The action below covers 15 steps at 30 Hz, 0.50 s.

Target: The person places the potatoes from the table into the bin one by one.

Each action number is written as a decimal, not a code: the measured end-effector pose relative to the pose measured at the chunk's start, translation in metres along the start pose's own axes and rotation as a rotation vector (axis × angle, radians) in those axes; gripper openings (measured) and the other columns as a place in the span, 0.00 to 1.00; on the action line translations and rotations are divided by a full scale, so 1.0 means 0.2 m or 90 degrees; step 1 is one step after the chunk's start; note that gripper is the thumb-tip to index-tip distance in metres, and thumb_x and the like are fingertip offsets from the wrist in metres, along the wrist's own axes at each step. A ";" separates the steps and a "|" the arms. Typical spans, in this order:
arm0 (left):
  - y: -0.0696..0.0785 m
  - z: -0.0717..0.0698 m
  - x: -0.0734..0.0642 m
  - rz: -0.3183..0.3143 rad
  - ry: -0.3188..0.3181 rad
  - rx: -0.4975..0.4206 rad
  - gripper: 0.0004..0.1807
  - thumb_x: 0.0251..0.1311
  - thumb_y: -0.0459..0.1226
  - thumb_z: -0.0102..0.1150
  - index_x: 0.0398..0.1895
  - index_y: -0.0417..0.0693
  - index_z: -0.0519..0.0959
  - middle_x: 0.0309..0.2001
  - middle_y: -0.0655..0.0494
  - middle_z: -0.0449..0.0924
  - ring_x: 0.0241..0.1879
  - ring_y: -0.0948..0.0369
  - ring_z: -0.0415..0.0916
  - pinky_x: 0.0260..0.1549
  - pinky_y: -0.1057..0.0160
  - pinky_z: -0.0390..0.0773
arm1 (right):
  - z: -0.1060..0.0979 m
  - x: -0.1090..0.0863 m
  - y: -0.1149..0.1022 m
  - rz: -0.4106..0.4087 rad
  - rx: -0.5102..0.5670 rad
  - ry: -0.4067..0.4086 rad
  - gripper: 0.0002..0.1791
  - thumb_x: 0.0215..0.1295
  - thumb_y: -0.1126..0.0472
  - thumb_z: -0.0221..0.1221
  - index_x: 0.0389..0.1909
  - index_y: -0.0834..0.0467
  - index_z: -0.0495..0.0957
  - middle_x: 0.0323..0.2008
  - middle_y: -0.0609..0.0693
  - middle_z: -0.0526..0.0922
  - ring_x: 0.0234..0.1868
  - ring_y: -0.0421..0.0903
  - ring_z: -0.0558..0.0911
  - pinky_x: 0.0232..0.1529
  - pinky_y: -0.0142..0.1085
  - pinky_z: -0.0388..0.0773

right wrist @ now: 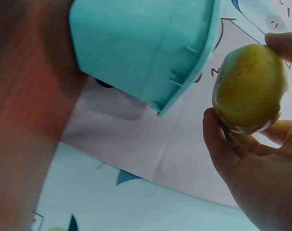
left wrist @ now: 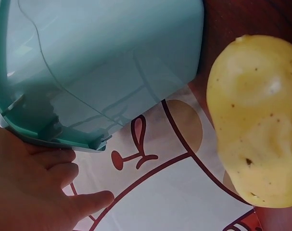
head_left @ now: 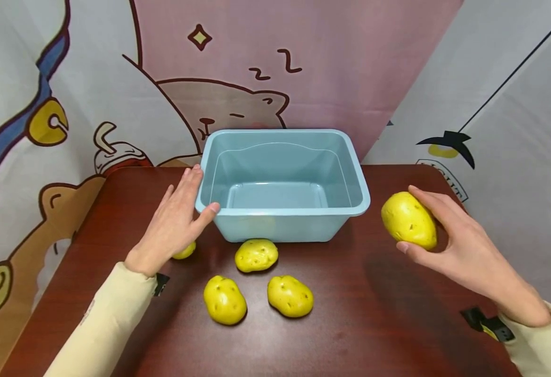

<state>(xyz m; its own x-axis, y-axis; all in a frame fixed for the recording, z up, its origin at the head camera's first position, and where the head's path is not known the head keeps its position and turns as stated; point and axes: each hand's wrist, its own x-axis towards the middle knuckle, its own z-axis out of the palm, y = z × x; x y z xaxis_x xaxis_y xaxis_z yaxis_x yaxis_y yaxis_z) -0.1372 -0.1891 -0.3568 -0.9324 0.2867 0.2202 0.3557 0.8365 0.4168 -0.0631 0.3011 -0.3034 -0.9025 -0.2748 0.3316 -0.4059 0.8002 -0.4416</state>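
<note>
A yellow potato point(head_left: 409, 220) is gripped between the thumb and fingers of my right hand point(head_left: 469, 251), raised to the right of a light blue plastic basin point(head_left: 282, 226). The right wrist view shows the same potato point(right wrist: 250, 89) with fingers wrapped about it. My left hand point(head_left: 172, 225) rests at the basin's left rim, fingers extended along the side and thumb over the front corner. Three potatoes lie on the table before the basin: one potato point(head_left: 256, 255) close to its front wall, another potato point(head_left: 225, 300) nearer left, a third potato point(head_left: 290, 296) nearer right.
One more potato point(head_left: 185, 251) is partly hidden beneath my left hand; a potato point(left wrist: 256, 120) looms large in the left wrist view. The dark reddish-brown table point(head_left: 351, 330) backs onto a cartoon-printed cloth point(head_left: 332, 63). The basin stands near the table's far edge.
</note>
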 end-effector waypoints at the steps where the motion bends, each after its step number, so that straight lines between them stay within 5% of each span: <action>1: 0.00 0.00 0.00 0.000 -0.001 -0.001 0.48 0.75 0.64 0.43 0.85 0.46 0.43 0.84 0.51 0.42 0.83 0.53 0.37 0.76 0.36 0.45 | -0.01 0.01 -0.01 -0.004 0.004 0.005 0.58 0.45 0.65 0.81 0.79 0.47 0.64 0.66 0.50 0.73 0.52 0.36 0.68 0.45 0.19 0.65; 15: 0.00 -0.01 0.00 -0.001 -0.002 0.000 0.49 0.75 0.64 0.44 0.85 0.47 0.42 0.84 0.52 0.41 0.83 0.52 0.37 0.75 0.34 0.46 | -0.09 0.19 -0.13 -0.073 0.020 0.025 0.58 0.44 0.67 0.80 0.79 0.46 0.65 0.68 0.52 0.74 0.59 0.33 0.69 0.52 0.16 0.63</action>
<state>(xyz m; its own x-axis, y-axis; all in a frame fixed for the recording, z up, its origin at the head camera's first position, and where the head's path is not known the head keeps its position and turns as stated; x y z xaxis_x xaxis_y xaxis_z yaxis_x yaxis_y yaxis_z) -0.1376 -0.1897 -0.3557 -0.9331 0.2867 0.2171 0.3542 0.8373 0.4165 -0.0848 0.2795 -0.2649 -0.8442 -0.3415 0.4131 -0.5105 0.7474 -0.4253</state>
